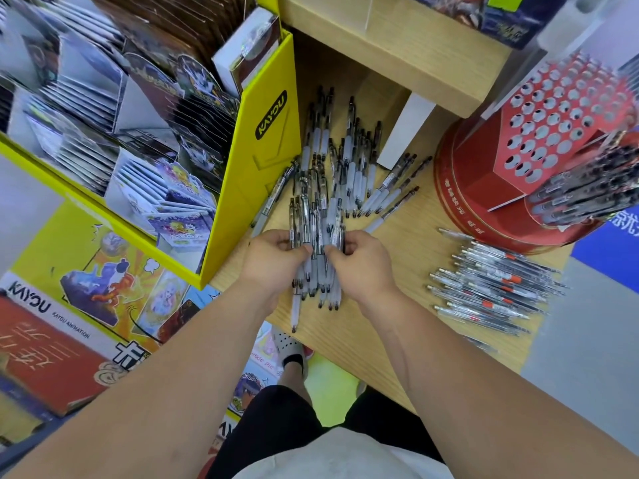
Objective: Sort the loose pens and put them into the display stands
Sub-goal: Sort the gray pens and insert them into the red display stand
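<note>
A bundle of clear pens with white grips and black tips (316,233) is held between both hands over the wooden counter (408,271). My left hand (273,259) grips the bundle from the left and my right hand (359,262) grips it from the right, thumbs on top. More loose pens of the same kind (345,160) lie spread on the counter behind the hands. A second pile of clear pens with orange bands (491,288) lies at the right. The red display stand (539,140) with rows of round holes stands at the right, with pens in its lower tier (584,188).
A yellow cardboard display of card packs (266,143) borders the pens on the left. A wooden shelf (397,39) rises at the back, with a white block (404,129) under it. The counter's front edge runs diagonally near my legs, and a foot shows on the floor below.
</note>
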A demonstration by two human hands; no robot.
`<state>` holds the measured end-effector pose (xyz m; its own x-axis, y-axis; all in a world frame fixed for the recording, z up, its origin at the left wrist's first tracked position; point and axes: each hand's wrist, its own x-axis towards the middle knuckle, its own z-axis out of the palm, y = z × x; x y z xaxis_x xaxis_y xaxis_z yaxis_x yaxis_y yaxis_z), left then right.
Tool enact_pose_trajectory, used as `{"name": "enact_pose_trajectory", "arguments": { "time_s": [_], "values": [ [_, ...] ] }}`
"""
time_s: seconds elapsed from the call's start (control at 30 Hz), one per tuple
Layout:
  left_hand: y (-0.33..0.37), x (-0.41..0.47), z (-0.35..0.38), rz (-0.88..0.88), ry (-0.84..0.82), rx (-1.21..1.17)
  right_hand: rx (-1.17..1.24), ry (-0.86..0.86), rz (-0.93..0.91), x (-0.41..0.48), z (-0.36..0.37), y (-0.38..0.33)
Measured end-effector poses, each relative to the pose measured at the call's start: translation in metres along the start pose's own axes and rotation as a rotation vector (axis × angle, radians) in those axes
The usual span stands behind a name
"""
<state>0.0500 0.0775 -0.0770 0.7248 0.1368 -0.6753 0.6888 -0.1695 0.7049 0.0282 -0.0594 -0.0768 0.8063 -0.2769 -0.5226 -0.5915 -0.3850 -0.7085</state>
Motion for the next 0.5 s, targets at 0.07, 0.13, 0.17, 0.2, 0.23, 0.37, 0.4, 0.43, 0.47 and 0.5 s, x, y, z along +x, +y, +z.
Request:
{"name": "enact_pose_trajectory", "arguments": {
  "time_s": [0.07, 0.13, 0.17, 0.2, 0.23, 0.37, 0.4, 0.43, 0.47, 0.5],
  "values": [
    [-0.001, 0.001, -0.001, 0.012, -0.026, -0.012, -0.002, -0.013, -0.002, 0.000, 0.001, 0.000],
    [0.000, -0.001, -0.001, 0.017, -0.041, -0.012, 0.001, -0.023, -0.006, 0.000, 0.001, -0.001],
    [0.000, -0.001, -0.001, 0.010, -0.057, -0.020, 0.002, -0.026, -0.005, 0.000, 0.001, -0.001],
    [0.000, -0.002, 0.000, 0.011, -0.064, -0.023, 0.004, -0.030, -0.002, 0.000, 0.001, -0.002],
    [0.000, -0.004, 0.000, 0.020, -0.069, -0.028, 0.010, -0.034, 0.001, 0.000, 0.002, -0.002],
    [0.000, -0.006, 0.000, 0.036, -0.075, -0.031, 0.071, -0.047, 0.000, -0.001, 0.003, 0.000],
    [0.001, -0.007, 0.000, 0.028, -0.090, -0.041, 0.109, -0.052, 0.006, -0.002, 0.003, 0.001],
    [0.002, -0.007, -0.001, 0.016, -0.109, -0.057, 0.157, -0.059, 0.014, -0.004, 0.003, 0.002],
    [0.003, -0.009, 0.000, 0.007, -0.124, -0.079, 0.202, -0.068, 0.022, -0.006, 0.002, 0.002],
    [0.004, -0.010, -0.001, 0.003, -0.138, -0.094, 0.236, -0.077, 0.025, -0.008, 0.002, 0.002]
  ]
}}
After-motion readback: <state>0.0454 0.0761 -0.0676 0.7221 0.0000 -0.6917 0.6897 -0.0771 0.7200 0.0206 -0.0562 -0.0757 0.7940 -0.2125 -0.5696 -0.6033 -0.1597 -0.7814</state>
